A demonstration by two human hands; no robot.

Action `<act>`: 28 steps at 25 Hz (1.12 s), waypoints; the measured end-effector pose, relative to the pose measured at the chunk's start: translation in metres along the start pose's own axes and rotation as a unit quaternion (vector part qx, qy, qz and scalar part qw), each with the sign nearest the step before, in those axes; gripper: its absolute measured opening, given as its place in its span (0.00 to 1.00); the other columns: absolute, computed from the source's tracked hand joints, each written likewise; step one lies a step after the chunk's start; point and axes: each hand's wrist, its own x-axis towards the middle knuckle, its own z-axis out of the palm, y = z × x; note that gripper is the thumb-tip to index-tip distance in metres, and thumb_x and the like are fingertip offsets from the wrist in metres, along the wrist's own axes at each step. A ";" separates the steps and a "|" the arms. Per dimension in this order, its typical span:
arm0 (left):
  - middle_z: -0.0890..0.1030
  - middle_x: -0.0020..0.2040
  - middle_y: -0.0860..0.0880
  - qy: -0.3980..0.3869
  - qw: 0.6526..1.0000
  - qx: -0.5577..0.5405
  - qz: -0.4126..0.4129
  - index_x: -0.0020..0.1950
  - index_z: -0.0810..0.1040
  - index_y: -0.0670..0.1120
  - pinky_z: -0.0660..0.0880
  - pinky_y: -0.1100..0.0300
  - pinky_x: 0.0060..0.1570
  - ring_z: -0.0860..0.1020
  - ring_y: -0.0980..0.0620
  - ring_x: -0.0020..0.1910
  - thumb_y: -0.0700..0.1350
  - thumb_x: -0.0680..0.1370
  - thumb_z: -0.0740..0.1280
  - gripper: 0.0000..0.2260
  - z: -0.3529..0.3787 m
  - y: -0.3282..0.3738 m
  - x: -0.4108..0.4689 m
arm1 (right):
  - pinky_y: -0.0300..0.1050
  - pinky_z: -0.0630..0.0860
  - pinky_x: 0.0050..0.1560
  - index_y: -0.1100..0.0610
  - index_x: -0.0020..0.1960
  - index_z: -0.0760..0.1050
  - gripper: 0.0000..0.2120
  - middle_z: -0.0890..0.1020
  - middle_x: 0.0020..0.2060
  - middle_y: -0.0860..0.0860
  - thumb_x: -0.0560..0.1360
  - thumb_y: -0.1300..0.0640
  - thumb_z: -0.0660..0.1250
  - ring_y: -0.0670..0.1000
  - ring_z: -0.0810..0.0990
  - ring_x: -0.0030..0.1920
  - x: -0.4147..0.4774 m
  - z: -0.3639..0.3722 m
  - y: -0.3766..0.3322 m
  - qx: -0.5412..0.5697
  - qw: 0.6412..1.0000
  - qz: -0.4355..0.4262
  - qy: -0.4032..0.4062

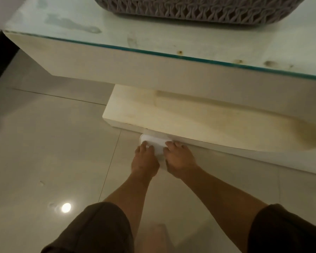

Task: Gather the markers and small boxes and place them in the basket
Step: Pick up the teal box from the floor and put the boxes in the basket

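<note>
A small white box (156, 143) lies on the tiled floor against the base of a low table. My left hand (144, 159) grips its left side and my right hand (179, 159) grips its right side, fingers curled over the edges. Much of the box is covered by my fingers. The grey woven basket (195, 10) stands on the glass tabletop at the top of the view, cut off by the frame. No markers are visible.
The cream table's glass top (117, 31) overhangs its lower base slab (190, 114). Glossy floor tiles (44, 143) spread to the left, with a light reflection. My knees in dark shorts (91, 230) are at the bottom.
</note>
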 end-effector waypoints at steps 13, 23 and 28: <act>0.74 0.64 0.38 0.054 0.958 -0.217 -0.182 0.67 0.74 0.40 0.75 0.49 0.57 0.77 0.37 0.59 0.43 0.79 0.66 0.17 0.002 0.019 -0.029 | 0.45 0.75 0.55 0.56 0.60 0.80 0.21 0.82 0.54 0.56 0.71 0.47 0.70 0.58 0.80 0.57 -0.029 0.018 0.007 0.409 0.831 0.372 0.064; 0.75 0.58 0.46 0.141 0.934 -0.312 -0.105 0.65 0.79 0.47 0.67 0.59 0.50 0.72 0.50 0.46 0.46 0.84 0.60 0.13 -0.162 0.097 -0.245 | 0.36 0.65 0.35 0.55 0.50 0.81 0.09 0.76 0.41 0.49 0.78 0.50 0.69 0.51 0.75 0.41 -0.247 -0.160 -0.023 0.390 0.885 0.234 0.105; 0.76 0.55 0.48 0.183 0.881 -0.428 -0.087 0.59 0.82 0.52 0.70 0.55 0.55 0.76 0.46 0.50 0.51 0.81 0.59 0.14 -0.254 0.201 -0.348 | 0.44 0.69 0.37 0.48 0.49 0.82 0.08 0.70 0.37 0.44 0.78 0.46 0.67 0.49 0.77 0.38 -0.367 -0.295 -0.001 0.343 0.893 0.212 0.201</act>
